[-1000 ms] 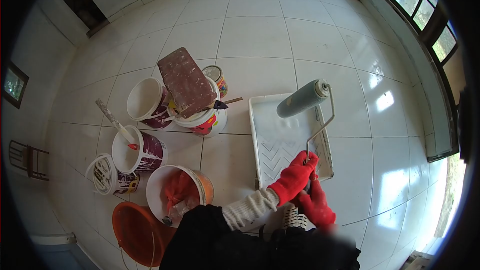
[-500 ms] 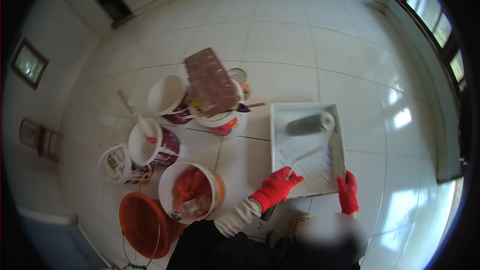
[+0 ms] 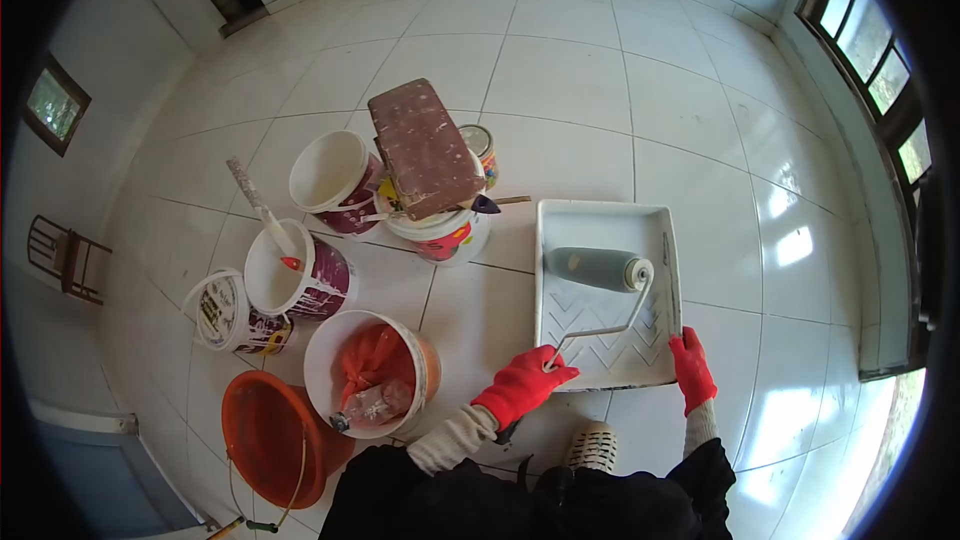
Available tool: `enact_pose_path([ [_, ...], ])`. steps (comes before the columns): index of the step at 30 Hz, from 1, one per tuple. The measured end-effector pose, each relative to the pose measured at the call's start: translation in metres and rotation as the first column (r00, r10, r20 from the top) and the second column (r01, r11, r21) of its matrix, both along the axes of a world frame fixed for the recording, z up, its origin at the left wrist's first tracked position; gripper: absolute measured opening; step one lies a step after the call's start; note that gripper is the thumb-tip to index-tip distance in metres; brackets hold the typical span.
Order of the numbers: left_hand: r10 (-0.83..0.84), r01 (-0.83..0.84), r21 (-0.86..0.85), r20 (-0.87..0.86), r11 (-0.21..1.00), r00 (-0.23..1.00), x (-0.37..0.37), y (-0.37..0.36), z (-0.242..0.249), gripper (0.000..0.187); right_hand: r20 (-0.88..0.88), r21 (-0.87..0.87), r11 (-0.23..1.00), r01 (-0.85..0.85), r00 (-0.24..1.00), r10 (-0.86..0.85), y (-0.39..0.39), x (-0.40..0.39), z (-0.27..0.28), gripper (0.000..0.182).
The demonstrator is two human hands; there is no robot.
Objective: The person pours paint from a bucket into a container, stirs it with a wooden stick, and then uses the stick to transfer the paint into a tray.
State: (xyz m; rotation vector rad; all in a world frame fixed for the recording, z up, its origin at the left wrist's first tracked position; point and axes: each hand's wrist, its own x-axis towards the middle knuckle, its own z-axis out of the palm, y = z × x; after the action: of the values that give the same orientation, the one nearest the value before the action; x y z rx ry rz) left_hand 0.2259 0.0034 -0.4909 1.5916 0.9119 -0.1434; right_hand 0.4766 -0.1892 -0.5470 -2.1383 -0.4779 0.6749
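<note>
My left hand, in a red glove, is closed around the handle of a paint roller. The roller's grey-green sleeve lies across the upper part of a white paint tray, above its chevron ridges, and its wire frame bends down to my hand. At the tray's lower right edge, my right hand, also red-gloved, has its fingertips on the rim; its thumb and the underside of its grip are hard to make out.
Left of the tray stand an orange bucket, a white bucket with red cloth, a purple-labelled bucket holding a brush, and other pails. A brown block tops one. A chair is far left.
The view has shifted slightly, and the tray and buckets appear a little higher and further left. The roller's sleeve now lies further left in the tray. Both hands keep their places at the tray.
</note>
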Motion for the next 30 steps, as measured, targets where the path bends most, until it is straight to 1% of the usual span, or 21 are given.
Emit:
enact_pose_path([
  [1,-0.006,0.006,-0.004,0.003,1.000,1.000,-0.002,-0.001,-0.007,0.033,-0.035,-0.018,0.999,-0.034,0.999,0.034,0.005,0.000,0.005,0.033],
  [2,-0.052,0.042,0.174,0.056,0.984,0.997,-0.006,-0.003,-0.021,0.032,-0.072,-0.032,0.997,-0.071,0.995,0.068,0.007,0.000,0.008,0.034],
  [3,-0.106,0.065,0.349,0.099,0.935,0.989,-0.009,-0.005,-0.035,0.032,-0.072,-0.032,0.997,-0.068,0.995,0.065,0.007,0.004,0.005,0.034],
  [4,-0.108,0.067,0.349,0.098,0.935,0.989,-0.011,-0.010,-0.049,0.032,-0.107,-0.066,0.992,-0.104,0.990,0.097,0.006,0.009,-0.002,0.036],
  [6,-0.005,-0.189,0.517,0.351,0.835,0.936,-0.010,-0.022,-0.072,0.030,-0.145,-0.104,0.985,-0.140,0.982,0.125,0.004,0.012,-0.013,0.038],
  [7,-0.008,-0.186,0.514,0.351,0.837,0.936,-0.010,-0.023,-0.072,0.030,-0.173,-0.033,0.991,-0.128,0.978,0.120,0.004,0.011,-0.014,0.039],
  [8,-0.005,-0.163,0.550,0.291,0.819,0.957,-0.011,-0.022,-0.072,0.030,-0.200,0.038,0.993,-0.112,0.973,0.118,0.004,0.009,-0.015,0.041],
  [9,-0.001,-0.138,0.586,0.230,0.799,0.973,-0.011,-0.021,-0.071,0.030,-0.201,0.037,0.993,-0.109,0.973,0.115,0.004,0.006,-0.016,0.041],
  [10,-0.003,-0.137,0.586,0.230,0.798,0.973,-0.010,-0.020,-0.071,0.030,-0.178,0.072,0.993,-0.096,0.978,0.108,0.007,0.001,-0.014,0.042],
  [11,0.051,-0.160,0.465,0.239,0.871,0.970,-0.009,-0.018,-0.073,0.030,-0.155,0.108,0.991,-0.084,0.983,0.100,0.010,-0.004,-0.010,0.043],
  [12,0.104,-0.182,0.334,0.238,0.925,0.966,-0.009,-0.017,-0.074,0.030,-0.153,0.099,0.987,-0.127,0.978,0.141,0.011,-0.007,-0.003,0.044],
  [13,0.102,-0.179,0.333,0.237,0.926,0.966,-0.009,-0.015,-0.069,0.030,-0.155,0.098,0.987,-0.124,0.978,0.138,0.012,-0.009,-0.002,0.044],
  [15,0.171,-0.210,0.132,0.261,0.969,0.950,-0.009,-0.009,-0.060,0.031,-0.187,0.132,0.985,-0.112,0.973,0.136,0.013,-0.012,-0.001,0.044],
  [18,0.087,-0.119,0.174,0.184,0.977,0.979,-0.011,0.004,-0.059,0.032,-0.245,0.179,0.982,-0.060,0.964,0.104,0.013,-0.017,-0.002,0.043],
  [19,0.086,-0.119,0.176,0.184,0.977,0.979,-0.011,0.005,-0.064,0.032,-0.245,0.181,0.982,-0.060,0.964,0.104,0.013,-0.020,-0.002,0.043],
  [21,0.001,-0.094,0.441,0.206,0.892,0.979,-0.011,0.005,-0.077,0.032,-0.239,0.170,0.985,-0.018,0.969,0.059,0.014,-0.026,-0.004,0.041],
  [22,0.000,-0.092,0.441,0.205,0.893,0.979,-0.010,0.007,-0.076,0.032,-0.240,0.169,0.985,-0.016,0.969,0.057,0.014,-0.027,-0.004,0.041],
  [24,-0.041,-0.051,0.544,0.155,0.837,0.987,-0.008,0.010,-0.071,0.032,-0.243,0.162,0.987,0.001,0.969,0.039,0.014,-0.030,-0.002,0.040],
  [25,-0.042,-0.048,0.543,0.152,0.838,0.987,-0.008,0.010,-0.069,0.032,-0.247,0.161,0.987,0.003,0.968,0.037,0.014,-0.032,-0.001,0.040],
  [27,-0.009,-0.111,0.532,0.219,0.839,0.976,-0.008,0.011,-0.064,0.032,-0.265,0.218,0.975,0.045,0.964,0.015,0.015,-0.035,0.004,0.039],
  [30,0.035,-0.141,0.483,0.222,0.864,0.974,-0.005,0.013,-0.050,0.032,-0.260,0.201,0.979,0.033,0.965,0.021,0.011,-0.032,0.004,0.039],
])
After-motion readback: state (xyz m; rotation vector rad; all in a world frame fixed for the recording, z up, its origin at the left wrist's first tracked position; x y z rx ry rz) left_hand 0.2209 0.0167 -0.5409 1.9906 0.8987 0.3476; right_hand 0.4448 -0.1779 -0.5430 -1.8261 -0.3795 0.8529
